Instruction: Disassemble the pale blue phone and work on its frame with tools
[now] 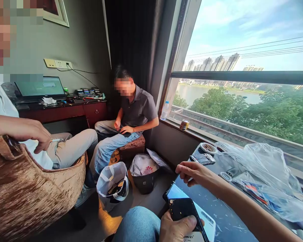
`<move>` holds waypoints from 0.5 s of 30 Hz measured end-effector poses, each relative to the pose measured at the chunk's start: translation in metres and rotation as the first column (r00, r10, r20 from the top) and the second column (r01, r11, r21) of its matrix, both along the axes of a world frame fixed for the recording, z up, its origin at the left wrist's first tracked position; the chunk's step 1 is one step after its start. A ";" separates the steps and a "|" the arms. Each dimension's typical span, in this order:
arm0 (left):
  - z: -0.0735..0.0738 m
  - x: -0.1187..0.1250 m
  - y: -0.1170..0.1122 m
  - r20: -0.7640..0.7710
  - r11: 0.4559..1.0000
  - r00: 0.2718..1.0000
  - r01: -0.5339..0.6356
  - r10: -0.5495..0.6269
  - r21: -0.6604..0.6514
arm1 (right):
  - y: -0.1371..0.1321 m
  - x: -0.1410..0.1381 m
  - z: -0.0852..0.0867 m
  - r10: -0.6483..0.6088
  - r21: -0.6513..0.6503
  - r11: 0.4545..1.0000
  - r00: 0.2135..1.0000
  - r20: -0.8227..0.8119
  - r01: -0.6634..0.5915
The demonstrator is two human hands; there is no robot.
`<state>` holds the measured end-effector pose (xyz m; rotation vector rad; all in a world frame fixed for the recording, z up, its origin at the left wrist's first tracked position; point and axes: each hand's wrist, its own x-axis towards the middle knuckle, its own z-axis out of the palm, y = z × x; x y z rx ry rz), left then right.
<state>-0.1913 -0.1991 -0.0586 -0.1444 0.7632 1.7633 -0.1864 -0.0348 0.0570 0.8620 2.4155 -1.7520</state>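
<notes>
Near the bottom middle, my left hand (175,228) grips an opened phone (183,210), with black inner housing and a pale labelled battery at its lower end. My left thumb presses along the phone's edge. Behind it, a light blue-white phone (208,218) with a camera strip lies at the edge of the grey-blue table (229,218). My right hand (190,172) hovers above the table's left edge, fingertips pinched together; whatever they hold, if anything, is too small to make out. Beyond that hand lies a dismantled phone (203,158).
A round dish (208,148), a tape roll (225,176) and clear plastic bags (267,164) occupy the table by the window. On the floor stand a white bag (112,181) and a dark bin (143,181). Two people sit left and ahead; a laptop (39,88) rests on the desk.
</notes>
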 end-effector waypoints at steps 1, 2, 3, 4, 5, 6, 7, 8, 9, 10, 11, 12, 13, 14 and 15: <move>0.002 0.000 -0.001 -0.012 1.000 1.000 0.012 -0.012 -0.001 | -0.003 0.009 -0.001 0.008 0.014 1.000 1.000 0.021 -0.009; 0.004 0.000 -0.001 -0.028 1.000 0.999 0.027 -0.027 -0.007 | -0.006 0.020 -0.002 0.011 0.026 1.000 0.999 0.047 -0.013; 0.006 0.000 -0.002 -0.047 0.999 0.998 0.046 -0.047 -0.015 | -0.010 0.032 -0.005 0.008 0.030 1.000 0.997 0.082 -0.010; 0.008 0.001 -0.004 -0.068 0.998 0.995 0.066 -0.068 -0.024 | -0.014 0.047 -0.010 -0.003 0.022 1.000 0.993 0.120 0.000; 0.011 0.002 -0.005 -0.091 0.996 0.992 0.086 -0.089 -0.033 | -0.019 0.062 -0.014 -0.013 -0.002 1.000 0.987 0.161 0.013; 0.013 0.004 -0.007 -0.113 0.993 0.987 0.110 -0.114 -0.045 | -0.025 0.077 -0.020 -0.021 -0.041 0.999 0.980 0.200 0.030; 0.016 0.007 -0.010 -0.128 0.989 0.981 0.136 -0.142 -0.060 | -0.031 0.091 -0.025 -0.025 -0.089 0.995 0.973 0.230 0.047; 0.019 0.010 -0.013 -0.139 0.984 0.975 0.164 -0.173 -0.075 | -0.039 0.104 -0.029 -0.030 -0.142 0.988 0.969 0.245 0.066; 0.022 0.014 -0.016 -0.133 0.977 0.970 0.192 -0.204 -0.098 | -0.047 0.115 -0.033 -0.037 -0.192 0.978 0.969 0.243 0.086; 0.024 0.017 -0.019 -0.111 0.969 0.966 0.219 -0.232 -0.117 | -0.054 0.124 -0.037 -0.049 -0.233 0.967 0.974 0.223 0.102; 0.026 0.021 -0.021 -0.095 0.960 0.960 0.251 -0.262 -0.121 | -0.060 0.131 -0.040 -0.075 -0.263 0.956 0.977 0.197 0.127; 0.027 0.024 -0.023 -0.073 0.954 0.957 0.272 -0.282 -0.127 | -0.064 0.136 -0.043 -0.085 -0.282 0.950 0.981 0.173 0.132; 0.028 0.026 -0.024 -0.053 0.947 0.952 0.293 -0.302 -0.133 | -0.066 0.140 -0.046 -0.085 -0.296 0.947 0.985 0.149 0.127; 0.028 0.028 -0.025 -0.045 0.938 0.944 0.316 -0.325 -0.143 | -0.067 0.144 -0.049 -0.088 -0.319 0.939 0.987 0.136 0.127; 0.028 0.030 -0.025 -0.040 0.926 0.934 0.345 -0.354 -0.155 | -0.066 0.147 -0.051 -0.087 -0.344 0.930 0.988 0.130 0.128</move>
